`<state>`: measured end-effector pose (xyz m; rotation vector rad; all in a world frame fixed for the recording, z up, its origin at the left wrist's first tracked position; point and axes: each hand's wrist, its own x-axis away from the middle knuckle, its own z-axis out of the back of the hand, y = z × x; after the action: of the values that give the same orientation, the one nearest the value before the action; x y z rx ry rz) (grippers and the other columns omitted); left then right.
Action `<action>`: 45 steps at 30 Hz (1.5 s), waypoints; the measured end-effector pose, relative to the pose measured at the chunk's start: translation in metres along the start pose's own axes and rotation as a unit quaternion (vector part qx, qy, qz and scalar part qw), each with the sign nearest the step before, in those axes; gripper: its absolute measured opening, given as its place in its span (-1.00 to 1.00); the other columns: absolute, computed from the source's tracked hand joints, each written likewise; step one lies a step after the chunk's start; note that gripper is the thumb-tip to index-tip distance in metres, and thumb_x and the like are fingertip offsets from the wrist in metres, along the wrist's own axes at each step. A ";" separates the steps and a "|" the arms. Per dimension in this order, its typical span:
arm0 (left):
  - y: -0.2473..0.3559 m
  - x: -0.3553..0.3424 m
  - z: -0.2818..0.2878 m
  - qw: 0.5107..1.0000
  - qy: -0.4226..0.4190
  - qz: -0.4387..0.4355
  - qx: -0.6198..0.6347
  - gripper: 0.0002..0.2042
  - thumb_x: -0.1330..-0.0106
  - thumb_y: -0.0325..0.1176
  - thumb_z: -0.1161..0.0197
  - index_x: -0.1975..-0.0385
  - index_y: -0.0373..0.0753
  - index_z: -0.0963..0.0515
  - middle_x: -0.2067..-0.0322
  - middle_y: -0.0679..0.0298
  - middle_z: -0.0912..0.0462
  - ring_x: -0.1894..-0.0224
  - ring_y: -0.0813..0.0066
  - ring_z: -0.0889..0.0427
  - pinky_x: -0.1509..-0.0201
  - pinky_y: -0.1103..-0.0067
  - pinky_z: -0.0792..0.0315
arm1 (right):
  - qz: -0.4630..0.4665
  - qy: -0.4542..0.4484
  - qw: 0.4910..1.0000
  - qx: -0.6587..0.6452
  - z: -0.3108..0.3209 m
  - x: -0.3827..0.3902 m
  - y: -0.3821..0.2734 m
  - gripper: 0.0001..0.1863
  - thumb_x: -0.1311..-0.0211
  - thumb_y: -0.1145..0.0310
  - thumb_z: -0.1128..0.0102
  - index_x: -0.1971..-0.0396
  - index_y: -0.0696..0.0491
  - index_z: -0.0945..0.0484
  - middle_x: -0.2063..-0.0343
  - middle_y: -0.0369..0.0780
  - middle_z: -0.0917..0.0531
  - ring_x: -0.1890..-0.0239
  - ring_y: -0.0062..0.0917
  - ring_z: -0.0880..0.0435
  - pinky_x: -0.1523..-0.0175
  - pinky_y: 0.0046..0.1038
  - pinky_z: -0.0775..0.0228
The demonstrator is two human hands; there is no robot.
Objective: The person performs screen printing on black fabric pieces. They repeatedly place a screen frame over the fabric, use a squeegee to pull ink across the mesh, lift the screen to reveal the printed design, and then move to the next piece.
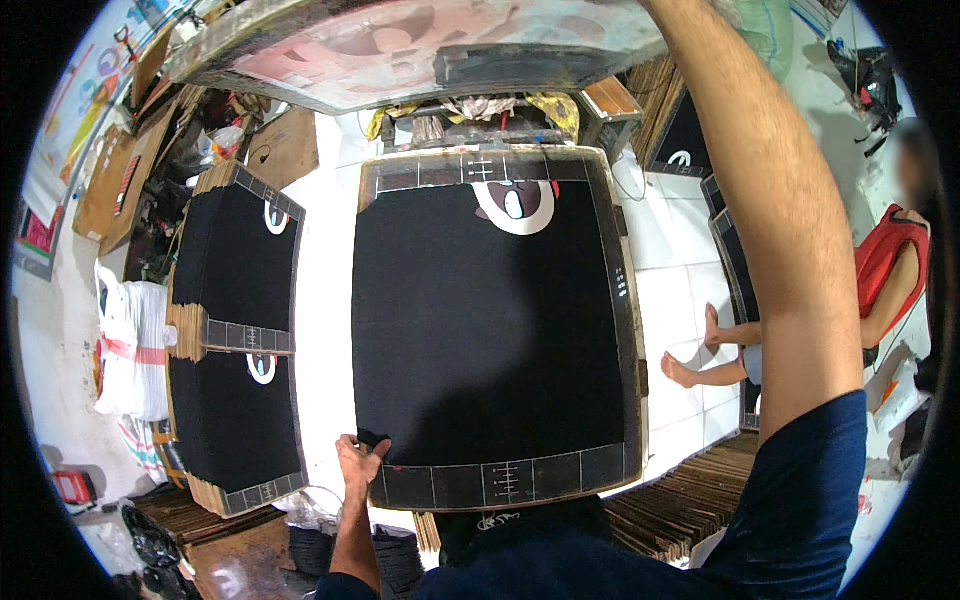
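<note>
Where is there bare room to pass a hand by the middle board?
Along the white strip between the left boards and the middle board, and over the black cloth below its printed motif. Crowded: the cloth's lower-left corner, where the left hand is, and the picture's lower right, with stacked boards.

Before me the board [430,488] carries a flat black cloth [460,330], its white-ringed print [527,227] near the far edge. To my left, stacked boards [245,338] carry more black fabric [240,260], also printed.
</note>
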<state>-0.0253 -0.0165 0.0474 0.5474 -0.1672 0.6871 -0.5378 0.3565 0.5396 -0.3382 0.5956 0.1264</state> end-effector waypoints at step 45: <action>0.132 -0.083 -0.076 0.925 0.359 0.023 0.123 -0.38 -0.58 -0.10 -0.12 -0.39 -0.52 -0.26 -0.16 -0.43 -0.51 -0.19 -0.37 -0.52 -0.30 0.10 -0.36 | 0.125 -0.337 0.933 -0.009 -0.261 0.281 0.131 -0.64 0.03 0.29 -0.58 0.25 0.00 -0.60 0.31 -0.19 -0.74 0.13 -0.15 -0.73 0.07 -0.06 -0.46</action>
<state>-0.1762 0.0624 0.0125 0.4989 0.6029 0.9202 -0.4727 0.3941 0.1418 -0.2144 -0.0490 0.4736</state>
